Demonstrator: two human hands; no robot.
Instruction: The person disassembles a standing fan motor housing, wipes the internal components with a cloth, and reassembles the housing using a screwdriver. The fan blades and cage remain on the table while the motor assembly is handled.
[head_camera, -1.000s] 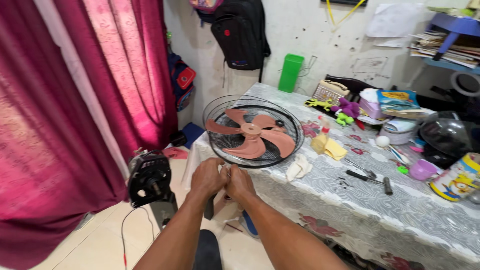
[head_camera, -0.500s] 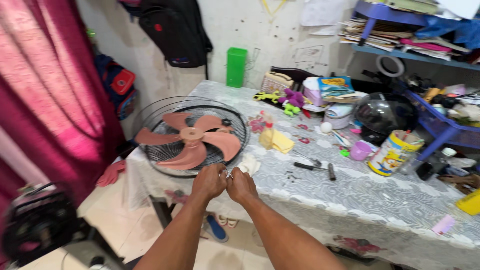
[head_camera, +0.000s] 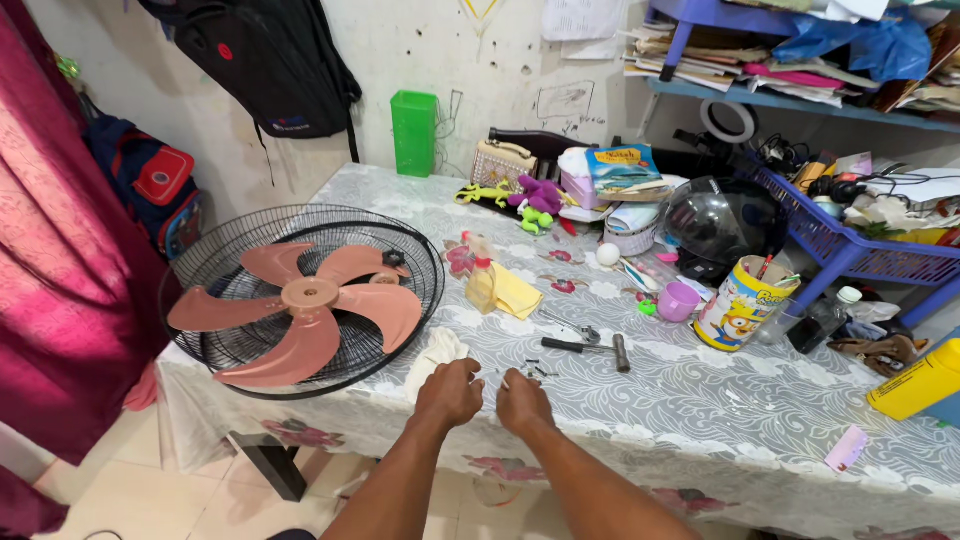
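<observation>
Your left hand (head_camera: 450, 392) and right hand (head_camera: 522, 402) sit close together, fingers pinched on something too small to identify, above tiny dark screws (head_camera: 535, 372) scattered on the lace-covered bench (head_camera: 700, 420). A careless sweep could roll them off the near edge.

The fan grille (head_camera: 300, 300) lies on the bench (head_camera: 700, 420) at its left end (blades (head_camera: 305, 310) inside it); screwdriver (head_camera: 585, 348) to its right, helmet (head_camera: 720, 222) behind that.

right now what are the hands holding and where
Cannot be told: both hands, left and right, are pinched closed over the table; anything held is too small to see.
</observation>
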